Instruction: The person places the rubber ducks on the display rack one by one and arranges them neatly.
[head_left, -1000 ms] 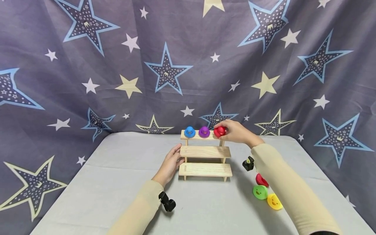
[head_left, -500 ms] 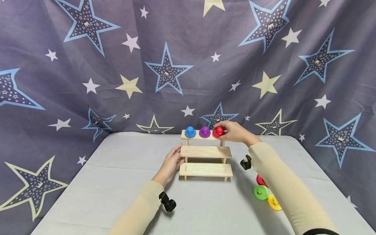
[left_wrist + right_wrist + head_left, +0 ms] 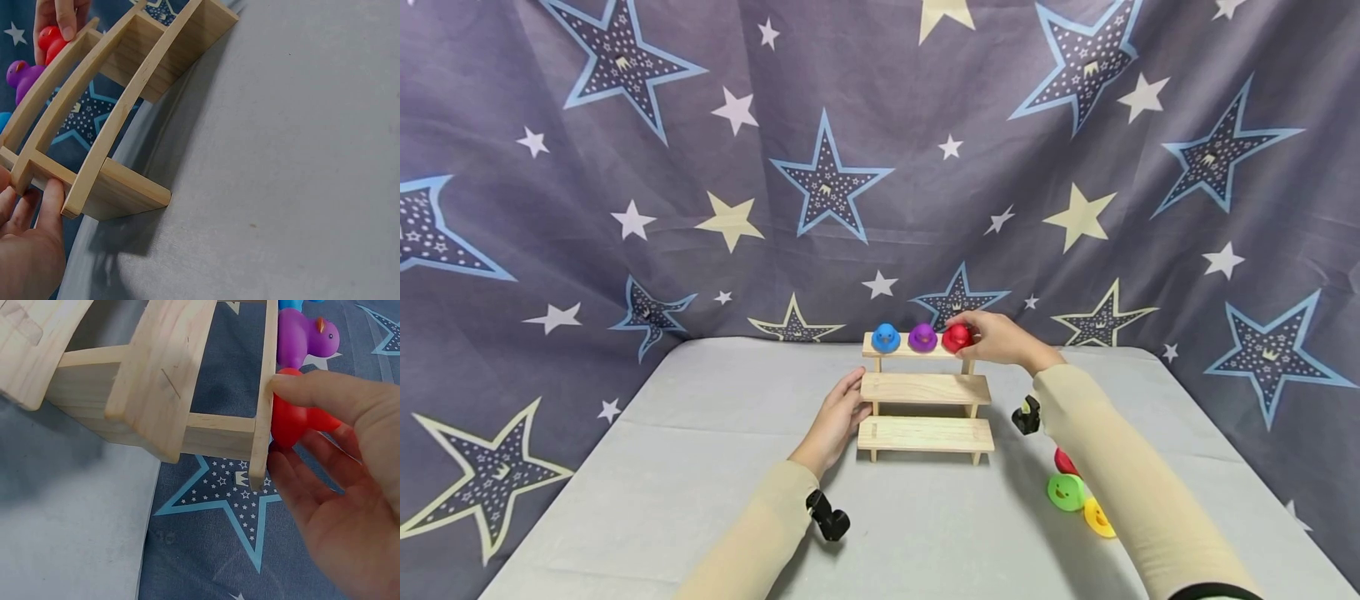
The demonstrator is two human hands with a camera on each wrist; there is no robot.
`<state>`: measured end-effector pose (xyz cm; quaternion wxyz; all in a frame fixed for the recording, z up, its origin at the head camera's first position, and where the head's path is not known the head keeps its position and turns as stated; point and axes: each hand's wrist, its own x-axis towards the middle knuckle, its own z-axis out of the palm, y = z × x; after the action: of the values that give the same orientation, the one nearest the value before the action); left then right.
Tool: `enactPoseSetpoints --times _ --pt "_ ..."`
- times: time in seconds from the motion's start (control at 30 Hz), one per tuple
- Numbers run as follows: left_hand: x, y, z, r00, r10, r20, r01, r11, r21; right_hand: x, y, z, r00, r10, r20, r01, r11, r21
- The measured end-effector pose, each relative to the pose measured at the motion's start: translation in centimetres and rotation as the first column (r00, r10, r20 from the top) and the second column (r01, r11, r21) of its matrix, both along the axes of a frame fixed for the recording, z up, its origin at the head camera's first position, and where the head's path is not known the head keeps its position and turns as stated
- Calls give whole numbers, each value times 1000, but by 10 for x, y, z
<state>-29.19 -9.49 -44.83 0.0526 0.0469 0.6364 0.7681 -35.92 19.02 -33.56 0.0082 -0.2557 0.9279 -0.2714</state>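
Observation:
A three-tier wooden display stand [image 3: 925, 387] stands on the grey table. On its top tier sit a blue rubber duck [image 3: 885, 337], a purple rubber duck [image 3: 922, 337] and a red rubber duck [image 3: 957, 337], from left to right. My right hand [image 3: 1003, 340] pinches the red duck at the right end, its thumb [image 3: 312, 387] on the near side and other fingers behind. At the left end of the middle tier, my left hand [image 3: 835, 421] grips the stand's side. In the left wrist view its fingertips [image 3: 51, 200] touch the wood.
Right of the stand, partly behind the right sleeve, lie another red piece [image 3: 1065, 461], a green duck [image 3: 1066, 492] and a yellow duck [image 3: 1098, 518]. A star-patterned cloth [image 3: 820, 275] hangs behind the table [image 3: 730, 467].
My right hand has slid the red duck slightly left, closer to the purple one. The left hand stays at the stand's side.

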Motion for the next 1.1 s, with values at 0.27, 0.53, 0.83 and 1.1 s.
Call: enactPoseSetpoints --times 0.27,0.53,0.83,1.1 --pt "-1 -1 0 1000 0 3 0 1000 6 2 1 1 1000 5 25 -4 999 -42" --pt "-1 -1 0 1000 0 -1 0 1000 5 4 5 2 999 -3 32 4 999 -42" --pt "-1 -1 -2 1000 -8 -12 8 1000 3 12 17 1 999 25 31 -23 997 -70" --pt "-2 -1 -2 1000 -17 -17 17 1000 9 25 32 5 999 50 -7 -50 998 -27"
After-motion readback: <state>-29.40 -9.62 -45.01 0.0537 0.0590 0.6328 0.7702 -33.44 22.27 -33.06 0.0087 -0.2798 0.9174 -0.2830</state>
